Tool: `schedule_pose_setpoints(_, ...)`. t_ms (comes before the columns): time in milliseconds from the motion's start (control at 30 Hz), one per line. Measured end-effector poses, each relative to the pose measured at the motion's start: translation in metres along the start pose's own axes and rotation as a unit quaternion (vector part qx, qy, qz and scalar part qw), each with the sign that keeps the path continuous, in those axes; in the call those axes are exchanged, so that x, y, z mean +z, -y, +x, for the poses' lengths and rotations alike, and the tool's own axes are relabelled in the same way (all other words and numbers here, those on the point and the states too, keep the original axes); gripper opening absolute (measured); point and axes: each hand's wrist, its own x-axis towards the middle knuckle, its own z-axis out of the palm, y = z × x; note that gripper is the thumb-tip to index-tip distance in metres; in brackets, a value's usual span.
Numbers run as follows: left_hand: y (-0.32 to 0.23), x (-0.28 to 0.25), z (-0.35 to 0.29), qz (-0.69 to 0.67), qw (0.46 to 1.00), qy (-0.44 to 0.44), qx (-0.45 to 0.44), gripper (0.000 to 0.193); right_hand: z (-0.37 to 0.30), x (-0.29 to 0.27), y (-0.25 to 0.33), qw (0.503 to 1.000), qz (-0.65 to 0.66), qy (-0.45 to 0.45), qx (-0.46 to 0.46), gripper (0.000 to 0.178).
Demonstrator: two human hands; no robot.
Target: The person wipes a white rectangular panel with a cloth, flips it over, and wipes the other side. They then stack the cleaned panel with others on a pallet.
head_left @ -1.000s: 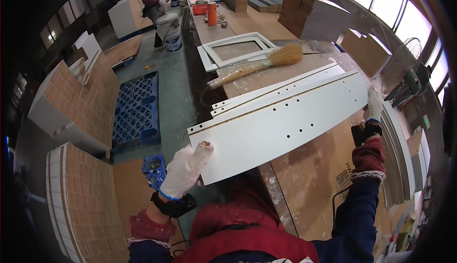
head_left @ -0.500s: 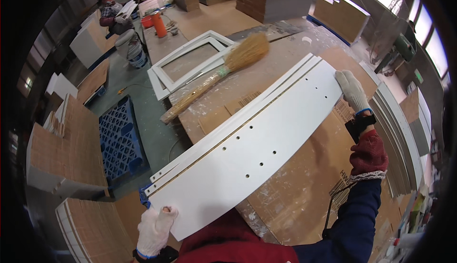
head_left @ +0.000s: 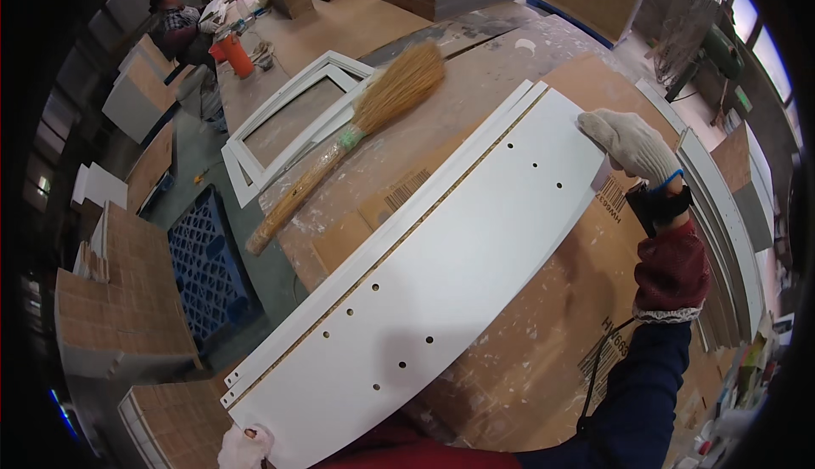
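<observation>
A long white board (head_left: 463, 257) with one curved edge and several drilled holes slants across the view in front of me. My left hand (head_left: 246, 445), in a white glove, grips its near left end, thumb on top and the other fingers hidden. At the far right end my gloved right hand (head_left: 632, 142) is closed on the board's corner, fingertips over the edge; its thumb cannot be made out. Along the straight side, past a brown raw edge, runs a white strip (head_left: 365, 255) that looks like another board lying against it. Cardboard (head_left: 543, 359) lies beneath.
On the workbench (head_left: 454, 108) a straw broom (head_left: 399, 87) lies beside white frames (head_left: 240, 174). Curved boards (head_left: 730, 240) are stacked at the right. A blue pallet (head_left: 208, 257) and a board stack (head_left: 127, 291) stand left. Another person (head_left: 174, 32) works beyond an orange container (head_left: 236, 56).
The whole view has shifted. The board now appears larger, its near end lower and further left. My left hand has dropped partly out of the picture; my right hand is still at the far end.
</observation>
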Motion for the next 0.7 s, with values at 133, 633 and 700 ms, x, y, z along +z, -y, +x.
schedule_pose_setpoints(133,0.012,0.002,0.002,-0.169,0.985,0.011,-0.032,0.047,0.003,0.004,-0.029,0.986,0.136,-0.066,0.065,0.055)
schedule_pose_setpoints(633,-0.012,0.029,0.037,-0.26,0.961,-0.088,-0.035,0.061,0.04,0.067,-0.059,0.774,0.617,0.073,-0.122,0.09)
schedule_pose_setpoints(700,0.0,0.021,0.048,-0.262,0.962,-0.076,-0.03,0.061,0.04,0.07,-0.06,0.752,0.651,0.045,-0.093,0.089)
